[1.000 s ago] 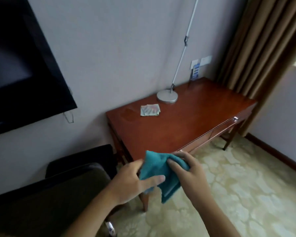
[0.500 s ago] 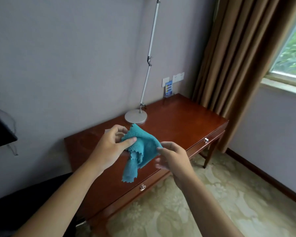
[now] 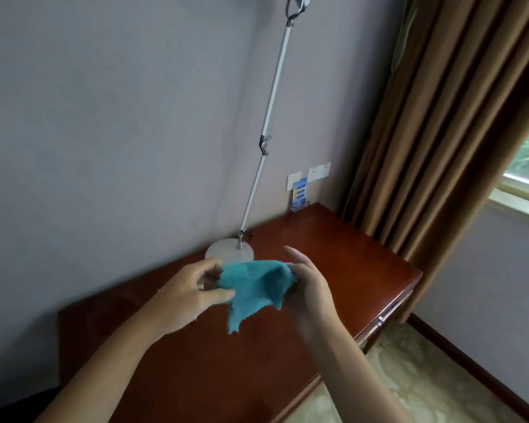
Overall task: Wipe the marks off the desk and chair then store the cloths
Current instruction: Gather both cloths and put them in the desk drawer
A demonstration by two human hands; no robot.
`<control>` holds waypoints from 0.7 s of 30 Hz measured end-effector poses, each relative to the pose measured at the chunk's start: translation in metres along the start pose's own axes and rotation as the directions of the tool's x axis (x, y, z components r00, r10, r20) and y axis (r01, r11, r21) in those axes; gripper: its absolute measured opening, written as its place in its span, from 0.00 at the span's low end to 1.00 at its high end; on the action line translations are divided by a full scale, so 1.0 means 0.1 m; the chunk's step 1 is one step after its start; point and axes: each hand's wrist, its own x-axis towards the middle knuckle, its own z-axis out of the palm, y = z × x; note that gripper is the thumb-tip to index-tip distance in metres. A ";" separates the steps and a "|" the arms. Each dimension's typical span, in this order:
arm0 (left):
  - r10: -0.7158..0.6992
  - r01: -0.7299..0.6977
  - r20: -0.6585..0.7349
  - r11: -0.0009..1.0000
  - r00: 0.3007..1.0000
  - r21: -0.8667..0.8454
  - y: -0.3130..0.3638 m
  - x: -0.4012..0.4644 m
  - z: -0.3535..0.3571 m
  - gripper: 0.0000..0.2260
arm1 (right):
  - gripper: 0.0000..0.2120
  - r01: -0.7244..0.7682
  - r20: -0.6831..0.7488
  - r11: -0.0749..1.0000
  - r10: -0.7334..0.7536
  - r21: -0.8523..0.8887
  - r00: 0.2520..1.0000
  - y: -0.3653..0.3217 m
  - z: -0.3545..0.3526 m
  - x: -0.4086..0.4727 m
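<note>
Both hands, left [image 3: 185, 296] and right [image 3: 310, 293], pinch teal cloth [image 3: 255, 290] above desk [image 3: 333, 257].

You are looking through one head-worn wide-angle view, facing forward and down over the desk [image 3: 333, 270] toward the wall corner. It is sitting close above your hands, with the lamp [image 3: 229, 251] near centre and the curtain [image 3: 455, 132] curving at right.
</note>
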 end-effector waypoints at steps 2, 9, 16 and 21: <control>-0.050 0.053 -0.058 0.997 0.997 0.048 -0.12 0.11 -0.12 0.08 | 0.15 0.059 0.010 0.998 -0.059 -0.020 0.998 -0.12 0.12 0.22; -0.430 0.280 -0.152 0.779 0.890 -0.561 -0.41 0.73 -0.04 0.24 | 0.21 0.178 0.176 0.976 -0.155 -0.125 0.972 -0.31 0.39 0.94; -0.588 0.233 -0.187 0.565 0.787 -0.792 -0.51 1.36 0.20 0.29 | 0.25 -0.050 0.534 0.999 0.040 0.005 0.844 -0.45 0.36 1.76; -0.516 0.150 -0.247 0.611 0.820 -0.777 -0.45 1.79 0.35 0.19 | 0.24 -0.272 0.614 0.961 0.185 0.050 0.767 -0.61 0.20 2.23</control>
